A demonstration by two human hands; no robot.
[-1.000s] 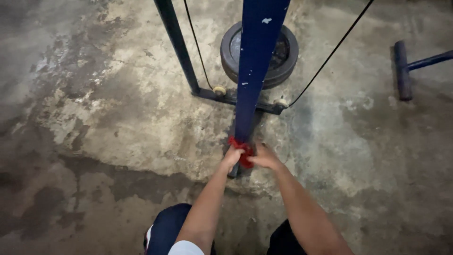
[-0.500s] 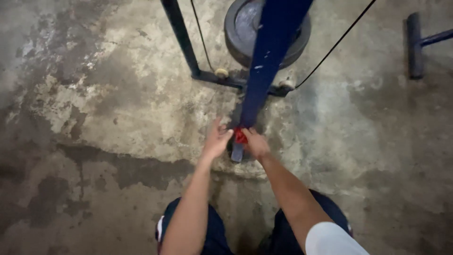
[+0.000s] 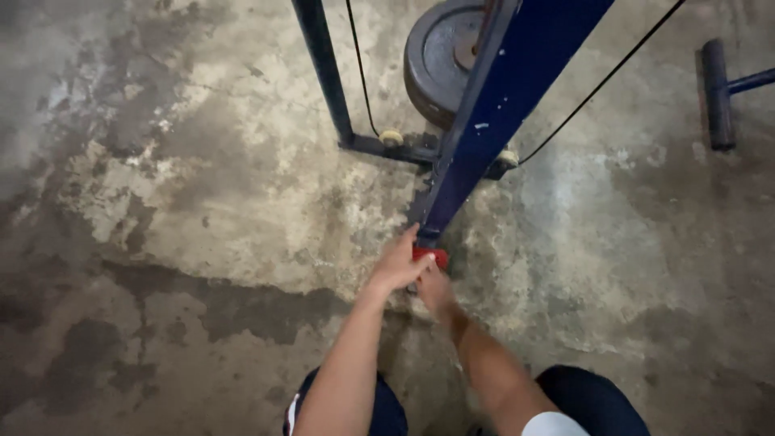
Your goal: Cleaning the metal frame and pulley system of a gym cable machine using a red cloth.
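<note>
The scene is seen from a single head-worn camera, aimed steeply down at the stained concrete floor from standing height. Both forearms are taken in from the bottom edge, with the blue post rising close towards the lens at the top; no second view is supplied.

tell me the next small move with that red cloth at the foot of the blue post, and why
Probably rub the red cloth along the blue metal post base: both hands, left hand and right hand, already press it there.
</note>
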